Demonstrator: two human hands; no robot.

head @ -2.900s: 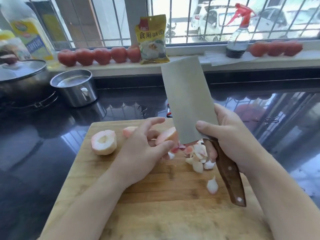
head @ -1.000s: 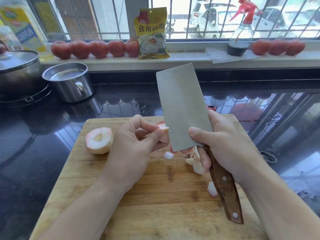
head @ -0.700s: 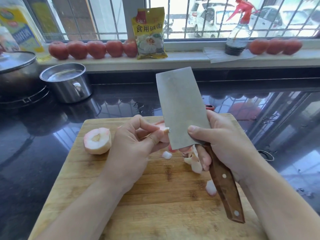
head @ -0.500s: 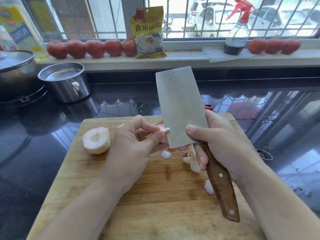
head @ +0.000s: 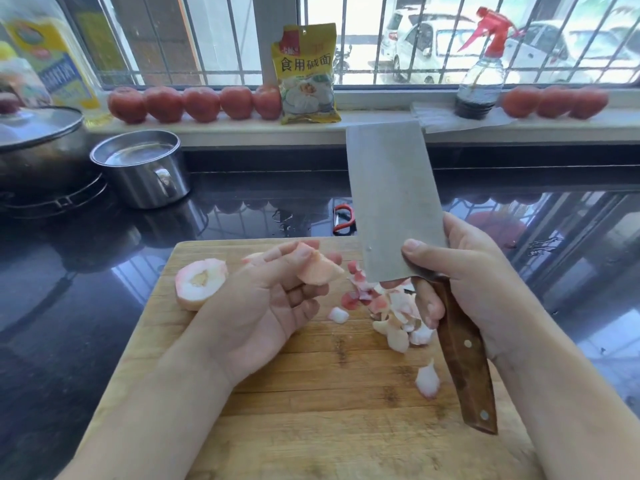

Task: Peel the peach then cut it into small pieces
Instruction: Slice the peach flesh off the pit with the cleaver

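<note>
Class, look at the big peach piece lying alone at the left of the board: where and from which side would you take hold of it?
Grip the peach piece by its rounded outer sides, coming from above with thumb and fingers. Its hollowed pit face tilts upward and offers little to pinch, and the board blocks any reach underneath.

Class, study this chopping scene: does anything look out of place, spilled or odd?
Mostly tidy. One cut peach piece lies apart from the main pile, near the cleaver handle. Small water droplets sit on the black counter behind the board.
</note>
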